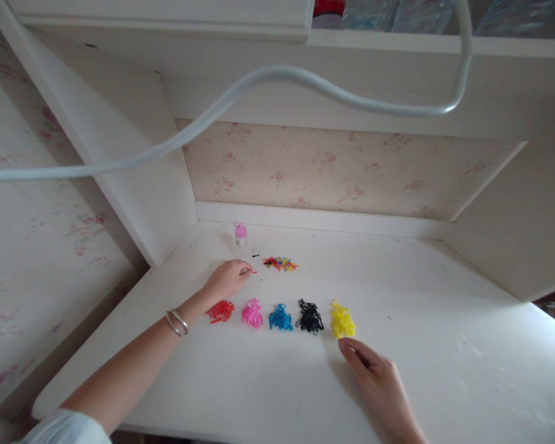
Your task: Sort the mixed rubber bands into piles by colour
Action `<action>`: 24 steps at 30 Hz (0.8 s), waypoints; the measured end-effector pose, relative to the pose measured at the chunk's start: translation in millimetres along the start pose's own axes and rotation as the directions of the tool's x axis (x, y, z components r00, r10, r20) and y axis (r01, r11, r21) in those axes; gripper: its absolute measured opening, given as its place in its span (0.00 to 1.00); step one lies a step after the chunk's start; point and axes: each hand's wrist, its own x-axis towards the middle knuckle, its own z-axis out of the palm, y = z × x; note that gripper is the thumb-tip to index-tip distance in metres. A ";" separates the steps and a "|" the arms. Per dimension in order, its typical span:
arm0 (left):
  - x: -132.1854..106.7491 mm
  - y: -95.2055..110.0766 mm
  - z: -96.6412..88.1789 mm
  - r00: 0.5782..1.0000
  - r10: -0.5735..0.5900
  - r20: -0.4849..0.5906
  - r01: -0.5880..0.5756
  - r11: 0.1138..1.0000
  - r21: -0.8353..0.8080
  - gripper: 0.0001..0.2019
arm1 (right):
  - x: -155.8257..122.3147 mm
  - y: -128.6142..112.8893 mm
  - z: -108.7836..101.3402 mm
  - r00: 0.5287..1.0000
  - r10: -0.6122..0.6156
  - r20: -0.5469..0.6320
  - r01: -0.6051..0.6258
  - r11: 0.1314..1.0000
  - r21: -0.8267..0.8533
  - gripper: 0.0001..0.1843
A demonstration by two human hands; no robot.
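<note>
The left hand (pixel 226 279) reaches to the middle of the frame, its fingertips drawn together on a small red band (pixel 251 272) that lies on the white surface (pixel 444 345); it looks pinched, though the band is tiny and the grip is hard to confirm. Two bracelets (pixel 177 322) sit on that wrist. The right hand (pixel 379 379), lower right of centre, rests flat with its fingers loosely spread, fingertips just below the yellow pile (pixel 341 320) and holding nothing.

Five sorted piles run in a row across the centre: red pile (pixel 221 311), pink pile (pixel 252 313), blue pile (pixel 280 317), black pile (pixel 310 316), then the yellow one. Above them, just right of the left hand, lies a mixed pile (pixel 280 264) of assorted colours. A small bottle (pixel 240 237) with a pink cap stands upright above the left hand, near the back wall.

The bands appear to be tiny elastic loops: very light, soft and stretchy, likely to tangle with one another and to skid or spring away on the smooth surface. A single band probably takes best with a fingertip pinch on one side of the loop, pressing lightly down first so that it does not slide; lifting slowly should free it from its neighbours.
</note>
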 end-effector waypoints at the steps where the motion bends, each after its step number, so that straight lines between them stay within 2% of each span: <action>1: -9.9 -5.1 -5.6 1.000 0.005 -0.004 -0.005 1.000 -0.011 0.13 | 0.3 0.5 0.4 1.000 0.003 -0.001 -0.003 1.000 0.000 0.22; 4: -39.2 -20.8 -15.8 1.000 0.005 0.002 -0.005 0.999 -0.036 0.13 | 1.7 1.3 1.2 1.000 0.017 -0.001 -0.017 1.000 0.019 0.22; 8: -65.6 -39.2 -14.1 1.000 -0.017 0.017 0.019 0.998 -0.067 0.13 | 3.7 -1.4 1.7 0.999 0.043 -0.002 -0.042 0.993 0.113 0.21; 13: -74.3 -52.4 -6.1 0.999 -0.042 0.010 0.043 0.992 -0.118 0.12 | 8.0 -3.7 0.5 0.996 0.079 -0.031 -0.073 0.984 0.162 0.21; 17: -76.2 -59.8 -5.9 0.998 -0.064 -0.013 0.061 0.984 -0.170 0.13 | 22.4 -7.5 -5.8 0.996 0.091 0.001 -0.090 0.986 0.139 0.23; 20: -81.3 -63.9 -11.2 0.994 -0.100 -0.043 0.090 0.974 -0.206 0.13 | 45.4 -27.8 -8.1 1.000 0.002 0.026 -0.004 0.998 0.067 0.21; 24: -102.1 -58.3 -22.8 0.983 -0.166 -0.084 0.141 0.958 -0.250 0.15 | 87.2 -81.2 8.6 0.980 -0.171 0.104 0.186 0.969 -0.165 0.21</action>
